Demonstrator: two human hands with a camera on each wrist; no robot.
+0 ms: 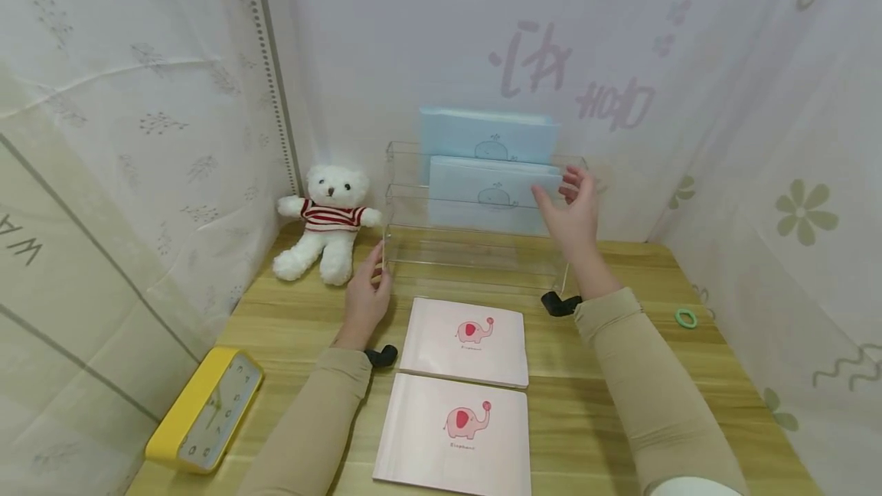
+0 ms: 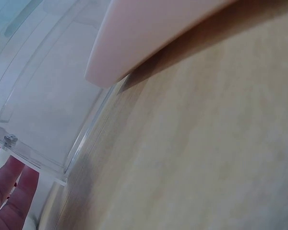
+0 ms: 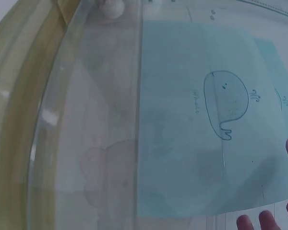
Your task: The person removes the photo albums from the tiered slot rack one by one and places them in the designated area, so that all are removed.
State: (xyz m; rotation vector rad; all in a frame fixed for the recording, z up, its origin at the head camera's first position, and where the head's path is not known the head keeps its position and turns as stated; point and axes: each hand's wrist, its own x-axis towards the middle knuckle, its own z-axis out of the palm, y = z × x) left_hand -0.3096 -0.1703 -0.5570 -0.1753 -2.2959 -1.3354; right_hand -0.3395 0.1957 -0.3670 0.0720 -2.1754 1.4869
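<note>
A clear acrylic tiered rack (image 1: 448, 252) stands at the back of the table. Two light-blue whale notebooks lean in it: the front one (image 1: 458, 194) on a middle tier, the rear one (image 1: 448, 136) higher behind it. My right hand (image 1: 575, 209) is at the front notebook's right edge, thumb and fingers spread apart; whether it touches cannot be told. With fairly straight fingers, my left hand (image 1: 367, 297) rests at the rack's left side panel. In front of the rack, two pink elephant notebooks, a farther one (image 1: 434, 335) and a nearer one (image 1: 413, 435), lie flat.
A white teddy bear (image 1: 331, 217) in a striped sweater sits left of the rack. The yellow clock (image 1: 200, 396) stands at the table's left edge, and a small green ring (image 1: 685, 318) lies at the right. Patterned curtains (image 1: 758, 174) surround the table.
</note>
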